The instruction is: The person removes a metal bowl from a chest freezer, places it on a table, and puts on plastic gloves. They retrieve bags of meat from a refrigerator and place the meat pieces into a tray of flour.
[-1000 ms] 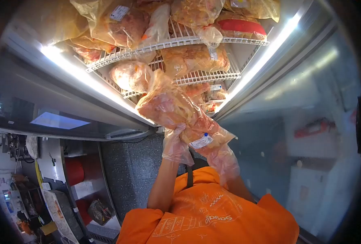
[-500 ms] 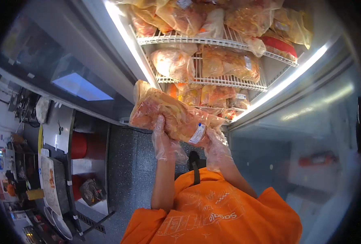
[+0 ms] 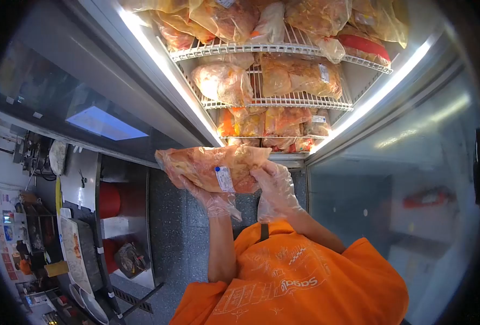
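A clear bag of raw meat (image 3: pixel 196 167) with a white label and a blue dot is held level between my hands, in front of the open refrigerator. My left hand (image 3: pixel 210 199), in a loose clear plastic glove, supports it from below at its left part, the fingers partly hidden behind the bag. My right hand (image 3: pixel 277 190), gloved the same way, grips the bag's right end. Beyond the bag, other bags of meat (image 3: pixel 299 76) lie on white wire shelves (image 3: pixel 283 102).
A glass door (image 3: pixel 380 189) stands at the right and another door (image 3: pixel 88 108) at the left. On the lower left are a steel table (image 3: pixel 80 181), red containers (image 3: pixel 109 200) and a long tray (image 3: pixel 75 249). Speckled floor (image 3: pixel 175 233) shows below the bag.
The bag has moved down and left, away from the shelves, and has turned from slanted to nearly level. Both hands have moved with it and keep hold of it.
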{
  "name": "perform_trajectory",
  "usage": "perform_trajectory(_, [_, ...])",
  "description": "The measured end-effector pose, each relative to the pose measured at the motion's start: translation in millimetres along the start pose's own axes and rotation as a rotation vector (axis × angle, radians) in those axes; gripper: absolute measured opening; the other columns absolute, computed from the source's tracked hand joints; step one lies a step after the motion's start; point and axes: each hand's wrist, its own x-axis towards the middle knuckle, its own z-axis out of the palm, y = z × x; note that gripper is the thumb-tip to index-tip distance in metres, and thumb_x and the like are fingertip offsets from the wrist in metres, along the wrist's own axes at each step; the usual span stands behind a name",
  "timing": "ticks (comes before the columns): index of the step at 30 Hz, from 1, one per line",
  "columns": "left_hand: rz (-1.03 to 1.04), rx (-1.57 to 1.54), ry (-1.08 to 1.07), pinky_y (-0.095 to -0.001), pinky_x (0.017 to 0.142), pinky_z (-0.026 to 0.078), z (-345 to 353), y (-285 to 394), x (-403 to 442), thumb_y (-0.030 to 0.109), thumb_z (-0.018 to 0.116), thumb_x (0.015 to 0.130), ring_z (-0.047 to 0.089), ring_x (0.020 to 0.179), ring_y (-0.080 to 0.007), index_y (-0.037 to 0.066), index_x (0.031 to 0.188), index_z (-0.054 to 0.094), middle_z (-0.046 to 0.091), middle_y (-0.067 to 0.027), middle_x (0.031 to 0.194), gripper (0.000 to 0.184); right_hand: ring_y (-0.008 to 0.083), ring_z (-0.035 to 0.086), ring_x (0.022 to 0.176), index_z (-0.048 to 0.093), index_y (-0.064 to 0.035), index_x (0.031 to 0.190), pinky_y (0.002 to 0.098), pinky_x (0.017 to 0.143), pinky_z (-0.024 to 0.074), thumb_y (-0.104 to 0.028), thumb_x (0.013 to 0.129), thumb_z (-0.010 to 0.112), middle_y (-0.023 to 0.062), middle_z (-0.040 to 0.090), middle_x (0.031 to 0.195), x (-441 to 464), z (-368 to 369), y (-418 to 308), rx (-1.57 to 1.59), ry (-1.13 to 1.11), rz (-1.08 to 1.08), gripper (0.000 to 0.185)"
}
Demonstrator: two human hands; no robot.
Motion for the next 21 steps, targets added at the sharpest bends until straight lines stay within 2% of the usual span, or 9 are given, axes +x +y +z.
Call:
perform_trajectory(3, [-0.003, -0.044, 0.066, -0.0512, 0.113, 0.034, 8, -7, -7, 0.062, 0.061, 0.084, 0.04, 0.134, -0.0302, 0.016, 0.145, 0.038, 0.042, -0.0087, 0.145, 0.079, 0.0075, 0.053, 0.073, 0.066, 0.0019, 0.1, 0.0252, 0.065, 0.0458, -0.019, 0.094, 0.06, 0.0003, 0.062, 0.082, 11, -3, 13, -0.116, 0.063, -0.014, 0.023])
perform_trajectory(6, [0.107, 0.074, 0.089, -0.0529, 0.112, 0.034, 24, -16, -16, 0.061, 0.063, 0.083, 0.04, 0.135, -0.031, 0.016, 0.146, 0.037, 0.041, -0.0093, 0.146, 0.082, 0.013, 0.057, 0.082, 0.063, -0.0001, 0.107, 0.0306, 0.073, 0.0476, -0.017, 0.092, 0.06, 0.006, 0.064, 0.089, 13, 3, 8, 0.207, 0.068, 0.053, 0.023])
perform_trajectory(8, [0.001, -0.04, 0.027, -0.0535, 0.112, 0.034, 6, -19, -10, 0.06, 0.065, 0.081, 0.04, 0.135, -0.0317, 0.015, 0.147, 0.035, 0.041, -0.0092, 0.147, 0.085, 0.021, 0.058, 0.097, 0.061, 0.0001, 0.113, 0.0369, 0.081, 0.0465, -0.018, 0.096, 0.054, 0.0125, 0.063, 0.106, 19, 2, 5, -1.109, 0.308, -0.431, 0.027])
perform_trajectory(12, [-0.103, -0.091, 0.007, -0.0517, 0.107, 0.041, 15, -34, -31, 0.057, 0.062, 0.084, 0.041, 0.134, -0.0295, 0.012, 0.145, 0.035, 0.041, -0.0113, 0.145, 0.081, 0.0316, 0.055, 0.107, 0.057, -0.0009, 0.122, 0.0447, 0.088, 0.0439, -0.024, 0.098, 0.052, 0.019, 0.058, 0.117, 55, 14, 12, -0.493, 0.424, -0.382, 0.034])
perform_trajectory(15, [-0.321, -0.223, -0.084, -0.0503, 0.105, 0.043, 13, -33, -33, 0.052, 0.064, 0.084, 0.045, 0.13, -0.0308, 0.009, 0.14, 0.042, 0.047, -0.0139, 0.141, 0.074, 0.0353, 0.053, 0.108, 0.054, -0.0015, 0.127, 0.0463, 0.089, 0.0436, -0.029, 0.099, 0.05, 0.0207, 0.058, 0.117, 62, 22, -6, -0.422, 0.397, -0.166, 0.04])
perform_trajectory(17, [-0.518, -0.204, -0.164, -0.0459, 0.101, 0.047, 10, -21, -50, 0.047, 0.067, 0.085, 0.053, 0.122, -0.0302, 0.007, 0.134, 0.049, 0.054, -0.015, 0.132, 0.066, 0.0355, 0.057, 0.098, 0.054, -0.0026, 0.129, 0.045, 0.081, 0.0482, -0.031, 0.096, 0.053, 0.0191, 0.059, 0.113, 60, 21, -6, -0.892, 0.242, -0.707, 0.044])
perform_trajectory(19, [-0.675, 0.485, -0.532, -0.0408, 0.096, 0.049, -72, 15, -43, 0.038, 0.07, 0.086, 0.058, 0.115, -0.0281, 0.006, 0.129, 0.053, 0.06, -0.0146, 0.124, 0.057, 0.0333, 0.059, 0.089, 0.055, -0.0045, 0.13, 0.043, 0.074, 0.0498, -0.029, 0.094, 0.056, 0.0159, 0.06, 0.108, 62, 18, -47, -0.662, -0.042, -0.37, 0.043])
perform_trajectory(20, [-0.463, 1.004, -0.317, -0.0357, 0.083, 0.052, -81, 20, -35, 0.039, 0.077, 0.081, 0.06, 0.109, -0.0217, 0.006, 0.124, 0.052, 0.062, -0.0133, 0.119, 0.06, 0.0322, 0.059, 0.084, 0.055, -0.0055, 0.13, 0.0421, 0.07, 0.0505, -0.028, 0.092, 0.057, 0.0143, 0.06, 0.105, 66, 15, -42, -0.526, -0.19, -0.201, 0.044])
perform_trajectory(21, [-0.194, 1.08, -0.21, -0.035, 0.082, 0.051, -61, 19, -40, 0.031, 0.077, 0.083, 0.06, 0.104, -0.0198, 0.005, 0.121, 0.053, 0.063, -0.0126, 0.117, 0.051, 0.0311, 0.06, 0.08, 0.055, -0.0065, 0.13, 0.0411, 0.067, 0.0513, -0.027, 0.091, 0.059, 0.0127, 0.06, 0.103, 70, 12, -36, -0.405, -0.307, -0.015, 0.044])
